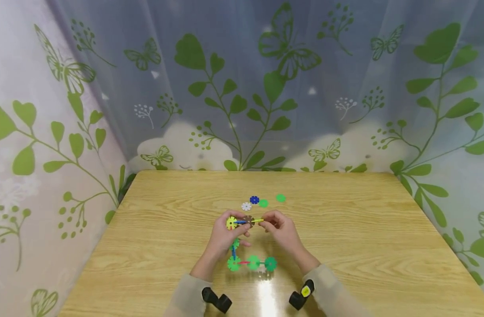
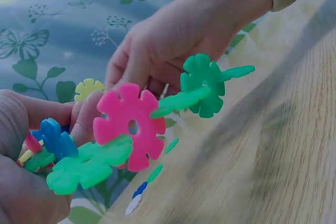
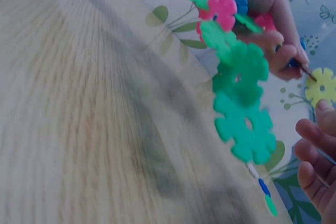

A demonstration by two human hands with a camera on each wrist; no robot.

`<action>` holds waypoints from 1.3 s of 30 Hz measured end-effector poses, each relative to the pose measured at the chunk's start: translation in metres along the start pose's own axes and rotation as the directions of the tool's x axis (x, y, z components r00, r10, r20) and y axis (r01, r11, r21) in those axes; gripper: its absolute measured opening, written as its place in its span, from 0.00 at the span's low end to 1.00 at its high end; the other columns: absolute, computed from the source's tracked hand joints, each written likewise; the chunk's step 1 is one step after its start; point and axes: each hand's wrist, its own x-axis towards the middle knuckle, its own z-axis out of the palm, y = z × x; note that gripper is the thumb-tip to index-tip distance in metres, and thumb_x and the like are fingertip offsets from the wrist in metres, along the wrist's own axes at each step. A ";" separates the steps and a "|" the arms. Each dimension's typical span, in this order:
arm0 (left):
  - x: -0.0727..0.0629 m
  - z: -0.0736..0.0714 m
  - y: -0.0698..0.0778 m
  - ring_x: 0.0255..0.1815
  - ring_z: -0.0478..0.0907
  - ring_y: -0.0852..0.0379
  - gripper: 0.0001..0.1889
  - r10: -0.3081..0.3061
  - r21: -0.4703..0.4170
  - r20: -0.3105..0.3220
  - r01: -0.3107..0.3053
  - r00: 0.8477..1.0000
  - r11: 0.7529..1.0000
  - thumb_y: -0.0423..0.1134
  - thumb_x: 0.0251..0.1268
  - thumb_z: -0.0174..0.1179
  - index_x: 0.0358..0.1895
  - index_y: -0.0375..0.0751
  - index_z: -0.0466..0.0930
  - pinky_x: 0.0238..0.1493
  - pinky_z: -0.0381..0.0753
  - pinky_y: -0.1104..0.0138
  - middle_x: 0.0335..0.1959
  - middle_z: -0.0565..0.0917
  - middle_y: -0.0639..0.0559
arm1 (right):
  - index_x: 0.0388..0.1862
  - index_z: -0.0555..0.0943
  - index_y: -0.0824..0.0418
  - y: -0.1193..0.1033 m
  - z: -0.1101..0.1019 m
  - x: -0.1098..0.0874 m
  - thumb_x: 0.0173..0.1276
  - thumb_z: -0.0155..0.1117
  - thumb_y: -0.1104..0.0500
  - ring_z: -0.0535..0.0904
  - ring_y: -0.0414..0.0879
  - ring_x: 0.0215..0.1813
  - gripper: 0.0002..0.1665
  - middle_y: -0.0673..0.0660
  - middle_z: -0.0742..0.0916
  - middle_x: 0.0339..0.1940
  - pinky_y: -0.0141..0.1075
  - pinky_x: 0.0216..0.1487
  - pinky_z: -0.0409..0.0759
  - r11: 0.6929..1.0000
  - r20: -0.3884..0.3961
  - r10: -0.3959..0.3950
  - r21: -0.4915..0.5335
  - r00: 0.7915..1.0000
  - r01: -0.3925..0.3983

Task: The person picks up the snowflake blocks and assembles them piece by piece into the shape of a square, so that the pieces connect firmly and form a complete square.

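My left hand (image 1: pixel 224 234) grips a chain of slotted plastic snowflake discs, its fingertips at the brown disc (image 1: pixel 248 219). Beside the brown one are a blue disc (image 1: pixel 240 222) and a yellow disc (image 1: pixel 230 223). From the left hand the chain bends down and rightward, through green and pink discs (image 2: pixel 131 124), to a dark green disc (image 1: pixel 270 263) at its end. On the brown disc's right side, another yellow disc (image 3: pixel 321 87) stands edge-on in the head view. My right hand (image 1: pixel 282 230) pinches that disc's outer edge between thumb and fingers.
Beyond the hands, several loose discs lie on the wooden table (image 1: pixel 345 246): a white disc (image 1: pixel 246 206), a dark blue disc (image 1: pixel 254 200), a green disc (image 1: pixel 263 203) and another green disc (image 1: pixel 280 198). A leaf-patterned curtain (image 1: pixel 242 110) hangs behind the table's far edge.
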 end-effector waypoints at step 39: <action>-0.004 0.000 0.007 0.28 0.78 0.53 0.15 0.021 0.017 0.001 -0.021 1.000 1.000 0.27 0.60 0.60 0.49 0.28 0.69 0.27 0.85 0.53 0.47 0.71 0.38 | 0.55 0.74 0.72 0.090 -0.047 0.082 0.66 0.61 0.60 0.74 0.57 0.47 0.22 0.67 0.76 0.46 0.48 0.45 0.77 0.837 -0.159 0.225 -0.473 0.961 -0.274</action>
